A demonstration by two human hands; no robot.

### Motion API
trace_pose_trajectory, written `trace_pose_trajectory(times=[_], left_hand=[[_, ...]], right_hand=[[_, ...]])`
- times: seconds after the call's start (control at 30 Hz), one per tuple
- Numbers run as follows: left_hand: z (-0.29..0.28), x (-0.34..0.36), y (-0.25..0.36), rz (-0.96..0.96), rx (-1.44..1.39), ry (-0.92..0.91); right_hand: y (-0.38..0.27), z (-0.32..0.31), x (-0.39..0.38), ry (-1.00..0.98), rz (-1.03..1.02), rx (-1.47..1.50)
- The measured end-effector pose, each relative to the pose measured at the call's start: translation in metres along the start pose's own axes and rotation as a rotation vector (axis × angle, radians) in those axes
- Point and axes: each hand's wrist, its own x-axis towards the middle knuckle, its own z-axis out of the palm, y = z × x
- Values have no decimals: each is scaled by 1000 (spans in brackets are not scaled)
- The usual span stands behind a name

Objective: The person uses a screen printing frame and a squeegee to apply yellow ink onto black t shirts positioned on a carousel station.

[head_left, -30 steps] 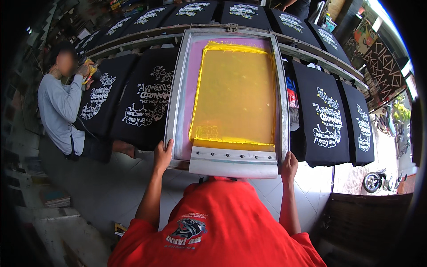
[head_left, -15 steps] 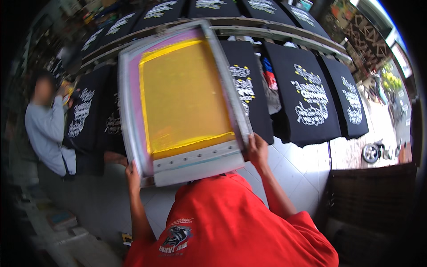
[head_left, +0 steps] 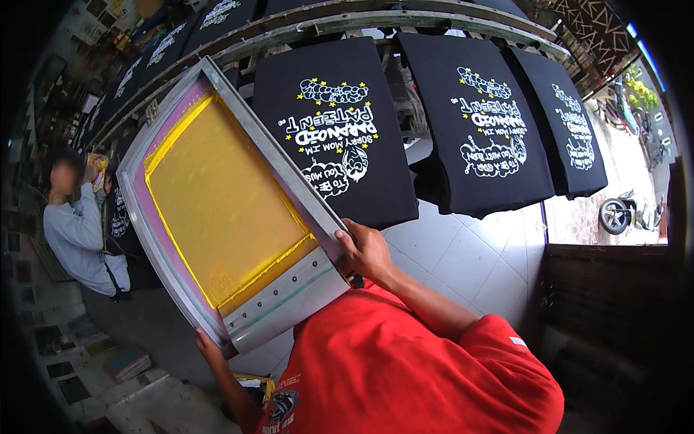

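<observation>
Both my hands hold up a screen printing frame [head_left: 228,206], tilted to the left. It has a grey metal rim, a purple border and a yellowish mesh edged with bright yellow. My left hand [head_left: 210,350] grips its lower left corner, most fingers hidden behind the rim. At the lower right corner my right hand [head_left: 363,249] is closed round the rim, thumb on top. Just beyond the frame a black T-shirt [head_left: 340,123] lies stretched on a board, printed in white with small yellow stars. Another printed black shirt [head_left: 481,130] is to its right.
More black shirts [head_left: 571,130] hang on boards along a long metal rail rack [head_left: 303,40]. On the left a person [head_left: 76,231] in a grey top stands by the rack. Tiled floor [head_left: 463,260] shows below the shirts, and a motorbike [head_left: 622,215] stands outside at right.
The screen frame has swung left and tilted further, carried by both hands. More of the printed shirt behind it shows now. The view has shifted too.
</observation>
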Motion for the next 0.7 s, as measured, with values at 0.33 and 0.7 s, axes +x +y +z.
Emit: trace_pose_trajectory(times=[0.33, 0.7], left_hand=[[-8, -54, -23, -85, 25, 118], [-17, -19, -15, -7, 1, 70]], right_hand=[[17, -1, -2, -28, -85, -13], [-5, 19, -12, 2, -28, 0]])
